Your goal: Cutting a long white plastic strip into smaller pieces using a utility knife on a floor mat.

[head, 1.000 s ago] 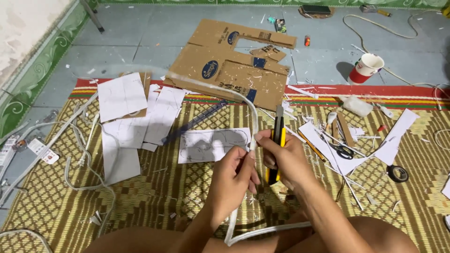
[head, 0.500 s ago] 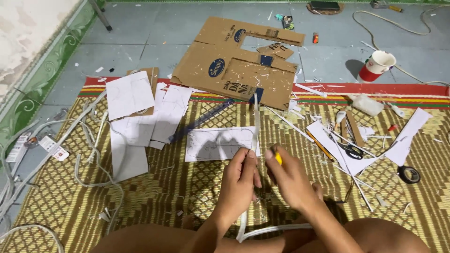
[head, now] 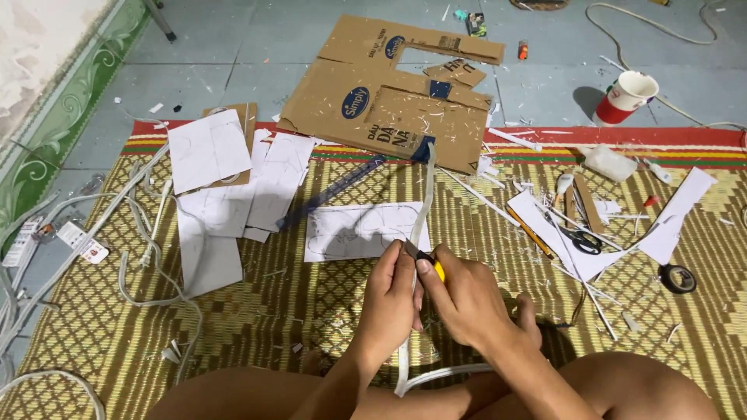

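2 hands at lower centre of frame, pressed together on 1 flat white cable (head: pixel 421 204). Left hand (head: pixel 387 305): fingers curled shut around the cable just below the cutting point. Right hand (head: pixel 470 299): closed on a yellow-handled utility knife (head: pixel 426 260), dark blade tip laid against the cable. Change over the last second: knife formerly upright, most of its yellow body visible; now sunk into the fist, only a small yellow patch and the tip showing. Hands drawn lower and tighter together. Cable run: up from the grip toward the flattened cardboard box (head: pixel 389 97) at upper centre, down between the knees, looping right. Judged meaning: blade now engaged with the sheath, cut under way. Nearby: sketched paper sheet (head: pixel 354 231) left of the cable; scissors (head: pixel 582 239) at right; red-and-white paper cup (head: pixel 625 97) at upper right; woven mat (head: pixel 257 311) beneath.
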